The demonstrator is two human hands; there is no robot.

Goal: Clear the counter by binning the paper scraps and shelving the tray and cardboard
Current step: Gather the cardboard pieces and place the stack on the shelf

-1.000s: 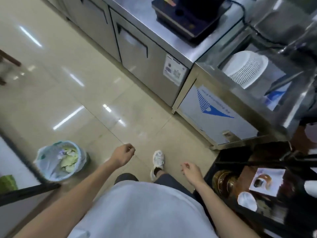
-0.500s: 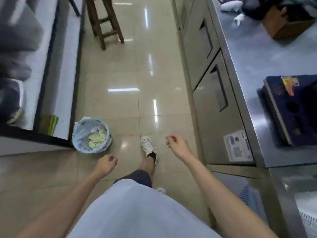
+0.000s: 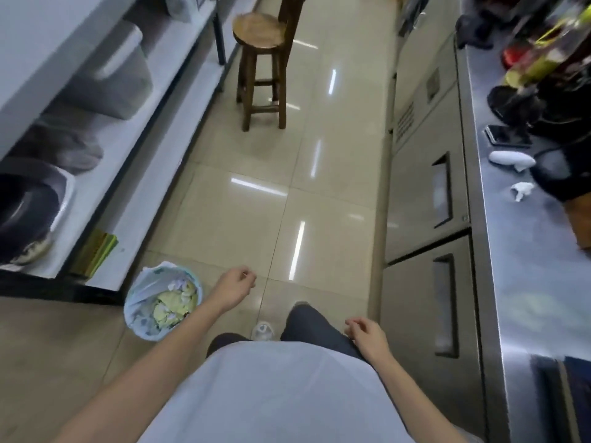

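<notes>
My right hand (image 3: 367,334) hangs loosely curled with nothing in its grip, and so does my left hand (image 3: 235,284) — the crumpled paper scrap (image 3: 521,190) lies well ahead on the steel tabletop (image 3: 524,282), to my right. I'd judge the right hand nearer, though blur hides the scrap's long axis.

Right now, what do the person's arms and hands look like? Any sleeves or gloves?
Both arms are bare up to where the pale shirt hides them, so no sleeves show. The left hand and right hand wear no gloves. No watch, ring or bracelet shows on either wrist or hand.
</notes>
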